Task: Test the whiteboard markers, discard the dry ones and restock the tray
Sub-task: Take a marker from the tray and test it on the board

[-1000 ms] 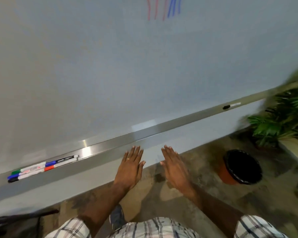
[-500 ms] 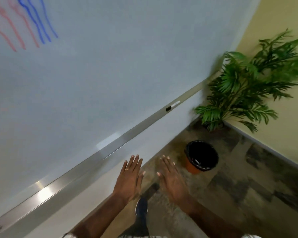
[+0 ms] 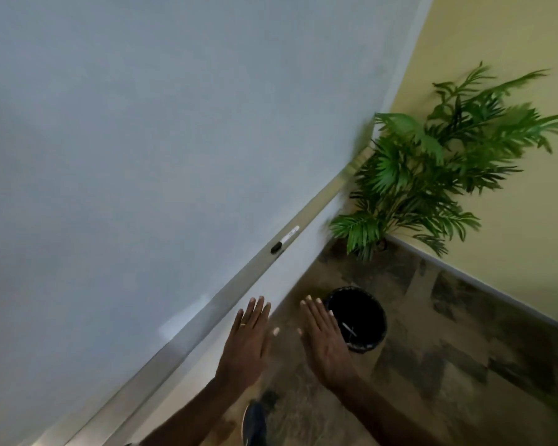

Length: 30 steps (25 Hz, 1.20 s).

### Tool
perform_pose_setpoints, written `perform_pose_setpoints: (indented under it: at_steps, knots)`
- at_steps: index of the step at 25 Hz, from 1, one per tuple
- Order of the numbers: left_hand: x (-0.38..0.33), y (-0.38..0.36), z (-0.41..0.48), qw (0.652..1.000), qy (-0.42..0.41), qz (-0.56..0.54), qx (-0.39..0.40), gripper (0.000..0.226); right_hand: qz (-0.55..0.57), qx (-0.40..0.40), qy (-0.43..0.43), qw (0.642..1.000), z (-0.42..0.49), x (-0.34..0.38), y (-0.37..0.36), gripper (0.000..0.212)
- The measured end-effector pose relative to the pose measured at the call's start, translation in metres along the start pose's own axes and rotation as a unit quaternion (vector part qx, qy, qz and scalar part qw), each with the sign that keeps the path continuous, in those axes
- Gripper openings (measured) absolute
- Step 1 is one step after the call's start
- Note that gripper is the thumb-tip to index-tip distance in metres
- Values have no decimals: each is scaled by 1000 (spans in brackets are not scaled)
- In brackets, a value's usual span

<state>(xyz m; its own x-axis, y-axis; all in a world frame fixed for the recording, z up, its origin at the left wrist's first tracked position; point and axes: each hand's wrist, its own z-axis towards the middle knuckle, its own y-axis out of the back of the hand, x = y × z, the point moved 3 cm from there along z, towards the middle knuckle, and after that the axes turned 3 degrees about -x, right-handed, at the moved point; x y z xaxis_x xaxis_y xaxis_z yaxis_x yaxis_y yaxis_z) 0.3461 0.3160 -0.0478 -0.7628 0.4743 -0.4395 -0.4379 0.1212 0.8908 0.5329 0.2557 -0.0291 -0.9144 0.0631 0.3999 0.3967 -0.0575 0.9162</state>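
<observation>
A white marker with a black cap [image 3: 284, 244] lies alone on the metal tray [image 3: 187, 333] that runs along the bottom of the whiteboard [image 3: 174, 140]. My left hand [image 3: 247, 344] and my right hand [image 3: 324, 342] are held flat with fingers spread, palms down, below the tray and short of the marker. Neither hand holds anything. A black-lined bin [image 3: 360, 318] stands on the floor just right of my right hand, with a marker lying inside it.
A potted palm [image 3: 432, 175] stands in the corner where the whiteboard wall meets a yellow wall [image 3: 512, 59]. The floor is dark mottled tile. My shoe [image 3: 254, 424] shows at the bottom edge.
My view has swung right along the board. The group of markers at the left and the red and blue test strokes have left the frame. The lone marker and bin are nearer.
</observation>
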Motion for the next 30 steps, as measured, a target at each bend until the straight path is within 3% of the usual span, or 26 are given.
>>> perform_pose_setpoints:
  at_steps: [2,8,13,16,19,22,25,28,30]
  knots:
    - [0,-1,39,999,-31,26,1,59,-3,-7,-9,1000,32,-12,4,63]
    - [6,-7,129,998,-7,48,38,75,10,-4,20,1000,111,-34,14,62]
    - [16,-29,186,996,49,47,61,95,29,58,90,994,202,-57,6,91]
    - [24,-46,220,992,93,45,77,100,-10,116,166,979,261,-76,-2,75]
    - [23,-56,240,985,127,70,98,85,-67,163,251,952,309,-95,-16,56]
    - [16,-63,245,977,175,58,106,79,-103,178,319,925,341,-107,-25,55]
    - [13,-65,242,975,209,34,70,66,-124,159,375,905,359,-108,-31,49]
    - [8,-61,239,972,233,-2,35,40,-111,146,421,888,367,-100,-28,44]
    - [3,-54,240,971,237,-16,4,40,-87,151,438,882,374,-95,-33,37]
